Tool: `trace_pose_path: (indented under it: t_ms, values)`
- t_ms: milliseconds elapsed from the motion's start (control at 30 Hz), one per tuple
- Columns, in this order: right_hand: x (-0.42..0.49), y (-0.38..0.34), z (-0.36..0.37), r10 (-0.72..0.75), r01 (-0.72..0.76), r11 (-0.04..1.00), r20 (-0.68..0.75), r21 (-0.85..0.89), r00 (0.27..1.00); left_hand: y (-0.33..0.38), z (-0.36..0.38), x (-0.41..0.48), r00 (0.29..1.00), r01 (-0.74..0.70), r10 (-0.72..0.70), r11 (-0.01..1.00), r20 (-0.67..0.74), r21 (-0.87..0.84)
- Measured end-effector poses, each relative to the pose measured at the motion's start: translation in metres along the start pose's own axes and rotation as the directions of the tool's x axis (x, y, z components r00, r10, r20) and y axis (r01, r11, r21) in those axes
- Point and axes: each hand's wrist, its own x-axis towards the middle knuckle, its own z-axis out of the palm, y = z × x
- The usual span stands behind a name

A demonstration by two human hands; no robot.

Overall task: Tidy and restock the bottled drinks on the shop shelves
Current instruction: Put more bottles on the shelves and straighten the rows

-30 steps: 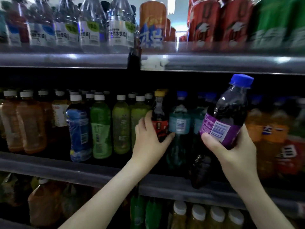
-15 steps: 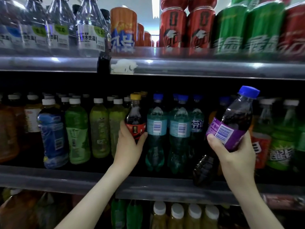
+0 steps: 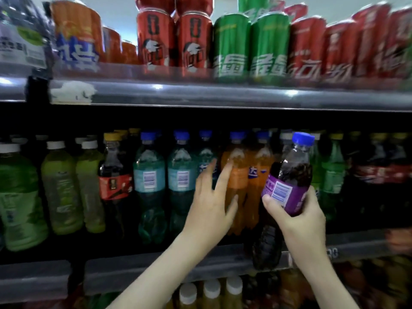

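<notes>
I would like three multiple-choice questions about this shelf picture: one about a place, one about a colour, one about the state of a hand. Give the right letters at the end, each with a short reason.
1. Where do the green cans stand?
A. on the top shelf
B. on the middle shelf among the bottles
C. on the bottom shelf

2. What colour is the cap of the purple-label bottle that the right hand holds?
A. white
B. blue
C. yellow

3. How is the left hand?
A. gripping a bottle
B. closed in a fist
C. open, fingers spread, holding nothing

Answers:
1 A: the green cans stand in the row of cans above the bottles.
2 B: the cap is plainly blue above the dark drink.
3 C: its fingers are straight and apart in front of the orange bottles.
</notes>
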Motion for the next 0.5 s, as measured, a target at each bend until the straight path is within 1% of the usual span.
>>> trace_pose_path:
  t_ms: [67,133,267,333,400,500]
  values:
    - [0.004,0.006,-0.014,0.005,-0.005,0.999,0.002,-0.051,1.0,0.007,0.016,0.015,0.998,0.059,-0.058,0.995,0.02,-0.076]
    - [0.006,0.012,-0.027,0.02,-0.02,0.997,0.002,-0.079,1.0,0.011,0.028,0.029,0.989,0.148,-0.144,0.98,0.043,-0.131]
    - [0.007,0.019,-0.048,0.047,-0.045,0.992,0.019,-0.117,0.999,0.008,0.043,0.045,0.944,0.328,-0.318,0.93,0.084,-0.165]
    - [0.007,0.02,-0.055,0.055,-0.05,0.991,0.03,-0.126,0.998,0.007,0.047,0.044,0.921,0.388,-0.376,0.905,0.099,-0.175]
    - [0.007,0.02,-0.059,0.053,-0.049,0.991,0.029,-0.128,0.998,0.007,0.049,0.039,0.92,0.391,-0.387,0.9,0.061,-0.191]
    - [0.008,0.019,-0.061,0.06,-0.057,0.992,0.025,-0.11,0.998,0.009,0.047,0.025,0.939,0.328,-0.343,0.923,-0.041,-0.204]
